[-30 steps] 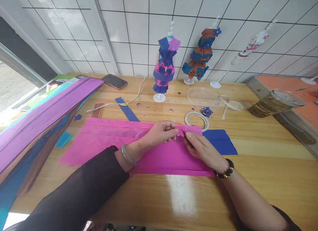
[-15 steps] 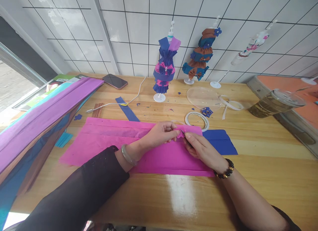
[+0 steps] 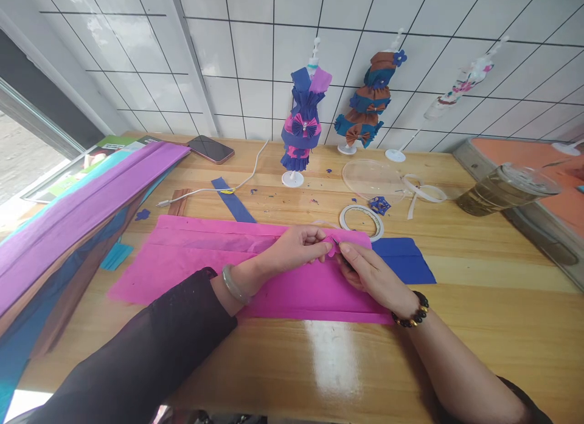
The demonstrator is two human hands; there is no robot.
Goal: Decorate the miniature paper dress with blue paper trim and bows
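My left hand [image 3: 306, 244] pinches a small pink crepe paper piece [image 3: 331, 247] with a scalloped, petal-like edge. Closed round a small dark tool [image 3: 347, 264], my right hand [image 3: 367, 267] brings its thin tip against that piece; most of the tool is hidden by the fingers, so its kind cannot be made out. Under both hands a large pink crepe paper sheet [image 3: 201, 272] lies across the table. A blue paper sheet [image 3: 404, 261] pokes out from its right end. Just beyond the hands lies a roll of white tape [image 3: 342, 220].
Dress forms in blue-pink paper [image 3: 301, 129] and brown-blue paper [image 3: 371, 101] stand by the tiled wall. A lidded cup [image 3: 497, 191] is at right. Purple paper [image 3: 104, 193] hangs over the left side. A phone [image 3: 210, 149], white cable [image 3: 196, 194] and blue flower [image 3: 143, 214] lie behind.
The small pink piece has turned slightly between my fingers, and my left fingertips have shifted a little to the right. My right hand has hardly moved.
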